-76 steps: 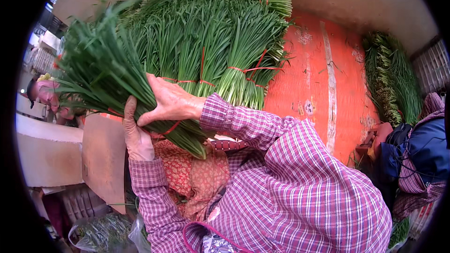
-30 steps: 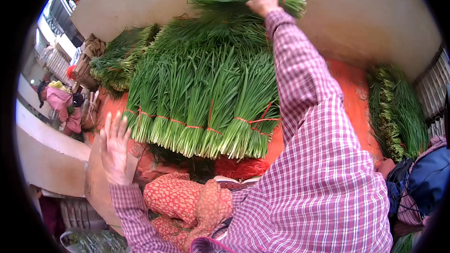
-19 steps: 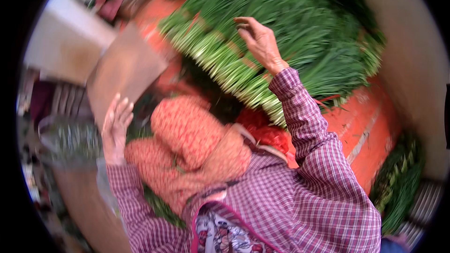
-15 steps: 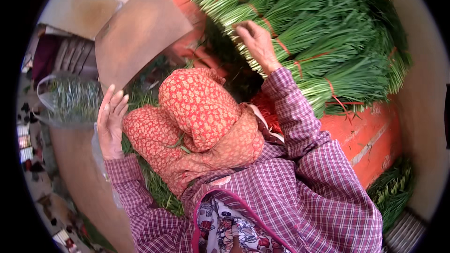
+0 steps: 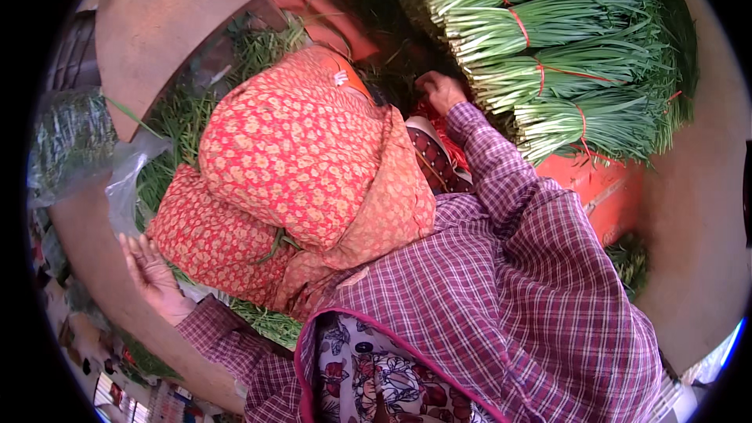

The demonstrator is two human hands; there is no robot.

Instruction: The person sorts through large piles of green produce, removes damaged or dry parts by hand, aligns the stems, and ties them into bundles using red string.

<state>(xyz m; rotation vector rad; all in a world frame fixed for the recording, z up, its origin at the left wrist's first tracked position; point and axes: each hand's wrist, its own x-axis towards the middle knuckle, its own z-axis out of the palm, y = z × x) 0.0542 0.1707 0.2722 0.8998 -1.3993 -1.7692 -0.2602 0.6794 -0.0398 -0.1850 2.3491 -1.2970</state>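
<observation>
My right hand (image 5: 442, 92) is low beside the stacked bunches, with its fingers bent inward. It is at the edge of a heap of red ties (image 5: 454, 153), and whatever the fingertips hold is hidden. To its right are bunches of garlic chives (image 5: 564, 74), bound with red bands, their pale cut ends toward me. Out on the left, my left hand (image 5: 153, 278) has its fingers apart and holds nothing. It is near my knee, which is covered by red flowered cloth (image 5: 290, 164).
A brown board (image 5: 188, 8) stands at the upper left. Loose green stalks (image 5: 184, 117) lie around my legs. A clear plastic bag (image 5: 74, 137) of greens is at the far left. Orange sheeting (image 5: 576, 176) is under the bunches. A curved pale wall (image 5: 697, 180) bounds the right side.
My right hand has come down from the bunches' cut ends to beside the red ties. My left hand has moved lower and farther left. The view has turned and shifted.
</observation>
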